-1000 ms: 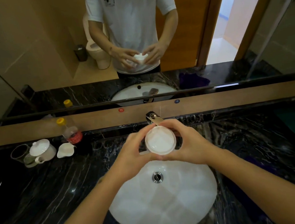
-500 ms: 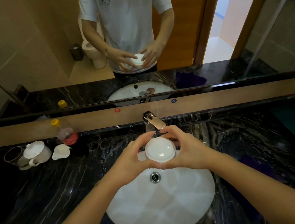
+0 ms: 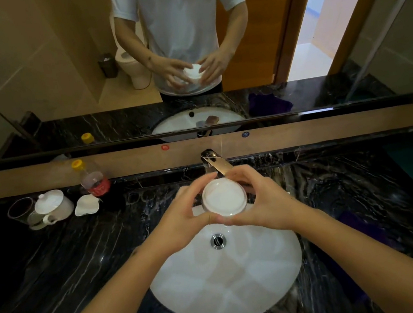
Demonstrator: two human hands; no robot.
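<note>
**Both hands cupped round a white cup above the basin**

The white cup [image 3: 224,198] is held mouth-up in the air over the far edge of the white sink [image 3: 243,295], just in front of the faucet [image 3: 216,161]. The left hand [image 3: 182,224] and right hand [image 3: 265,201] grip it from either side, fingers [image 3: 239,175] curled narrowly round its wall and the thumbs meeting at its near side. On the black marble counter [image 3: 68,251] to the left stand a lidded white mug [image 3: 54,205], a small white dish [image 3: 86,205] and a yellow-capped bottle [image 3: 94,180].
</note>
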